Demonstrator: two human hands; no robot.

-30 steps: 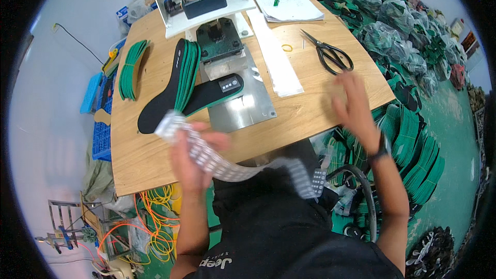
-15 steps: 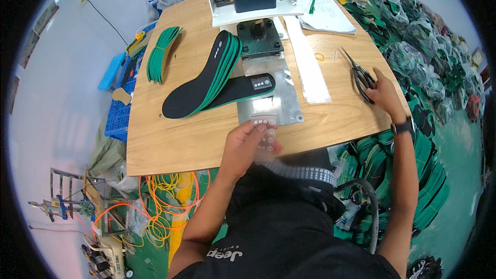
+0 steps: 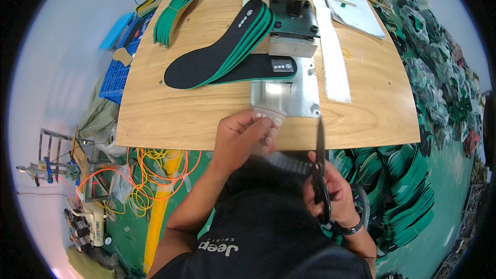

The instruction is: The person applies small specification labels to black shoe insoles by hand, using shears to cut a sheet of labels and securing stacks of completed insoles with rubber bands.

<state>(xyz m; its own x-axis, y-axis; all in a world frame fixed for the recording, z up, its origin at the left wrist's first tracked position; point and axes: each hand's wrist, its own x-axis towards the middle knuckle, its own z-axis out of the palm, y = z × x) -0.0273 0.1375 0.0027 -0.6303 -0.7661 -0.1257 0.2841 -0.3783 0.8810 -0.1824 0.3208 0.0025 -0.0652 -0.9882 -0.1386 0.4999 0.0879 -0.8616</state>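
Between thumb and fingers, my left hand (image 3: pixel 236 142) pinches a clear strip of printed labels (image 3: pixel 270 119) at the table's front edge; the strip's tail hangs over my lap. My right hand (image 3: pixel 333 191) grips black-handled scissors (image 3: pixel 321 168), blades pointing away from me and slightly blurred. Beyond my hands lies a fanned stack of black insoles with green edges (image 3: pixel 227 51). Under it, one insole reaches onto the metal plate (image 3: pixel 284 95) of a press, and a small clear label (image 3: pixel 282 65) lies on its end. The press head (image 3: pixel 293 20) stands above that plate.
A banded bundle of green insoles (image 3: pixel 173 18) lies at the far left of the table (image 3: pixel 206 124). Right of the press are a white strip (image 3: pixel 333 57), a yellow rubber band and a notepad (image 3: pixel 359 18). Green insole piles (image 3: pixel 403 191) and bagged goods (image 3: pixel 426 77) fill the right floor.
My right hand has picked the scissors up from the table's right side and brought them to the front, beside my left hand. The left hand still holds the label strip. The view has shifted.
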